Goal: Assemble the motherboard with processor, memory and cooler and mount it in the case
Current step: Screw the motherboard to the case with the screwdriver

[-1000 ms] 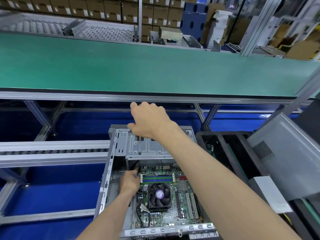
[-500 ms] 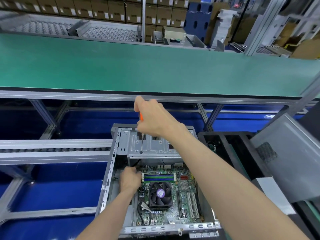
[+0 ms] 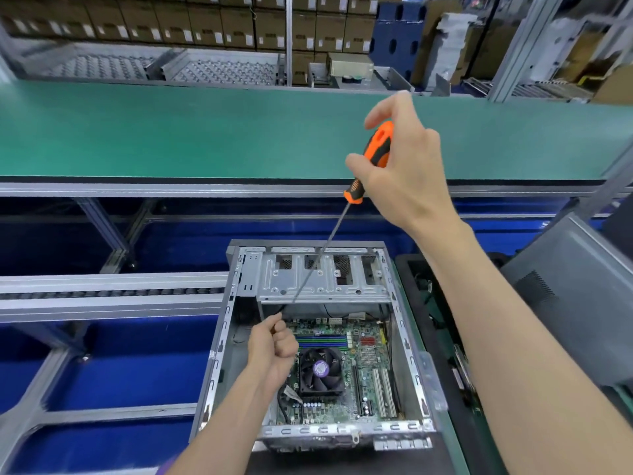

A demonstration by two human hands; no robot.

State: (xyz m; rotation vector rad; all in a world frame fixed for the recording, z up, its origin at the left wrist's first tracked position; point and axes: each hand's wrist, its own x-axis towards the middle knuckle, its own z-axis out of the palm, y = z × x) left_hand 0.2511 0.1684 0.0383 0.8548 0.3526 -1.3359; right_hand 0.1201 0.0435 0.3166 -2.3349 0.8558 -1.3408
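Currently the right hand (image 3: 400, 166) grips the orange-and-black handle of a long screwdriver (image 3: 371, 159), fingers curled round it, thumb and forefinger looser at the top; the shaft slants down and to the left, across the drive cage (image 3: 322, 282), toward the left hand (image 3: 272, 347); that hand sits low in the case (image 3: 219, 354), fingers curled and seemingly pinching the shaft near its tip (what lies under the fist, screw or standoff, is hidden). The motherboard (image 3: 363, 375) lies flat on the case floor with the cooler (image 3: 320, 370) and the memory (image 3: 322, 341) already fitted; the processor is presumably beneath the cooler, not visible.

Judgement: the step in hand looks like driving a mounting screw at the board's upper left corner.

Risks:
- the shaft is long and steeply tilted; if the tip is not seated square, it may cam out and skid onto the board, scoring traces or small parts;
- a screw dropped from the tip could roll under the board or into the fan blades; cause would be the left fingers letting go before the thread catches;
- the shaft passes close over the cage edge; contact there would lever the tip sideways;
- loose black cables (image 3: 284, 402) beside the cooler lie near the left wrist and could be snagged;
- overtightening could stress the board at the standoff.
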